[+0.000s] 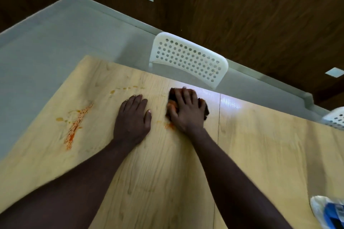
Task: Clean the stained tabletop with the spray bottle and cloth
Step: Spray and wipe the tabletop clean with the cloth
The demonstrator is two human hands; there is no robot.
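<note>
In the head view, the job looked part done. The right hand (186,109) lay spread flat on a dark crumpled cloth (203,107), fingers straight and pressing it onto the pale wood-grain laminate tabletop (260,145); it was pressing, not clutching. The left hand (133,117) lay open and flat on the bare surface just beside it, holding nothing, seemingly as a brace.

The cloth sat near the far edge of the table, about mid-width; an orange patch showed on it under the thumb side, so it had likely picked up some of the mess. A small orange smear (169,126) lay just at the heel of the right hand, not yet wiped.

Well to the left, a long speckled orange-red streak (74,128) with yellowish blots beside it looked untouched; so did a thin line of yellow drips (128,88) beyond the left hand. Most of the wiping was therefore left.

A blurred white-and-blue object (327,212) at the near right corner may have been the spray bottle; I could not tell.
</note>
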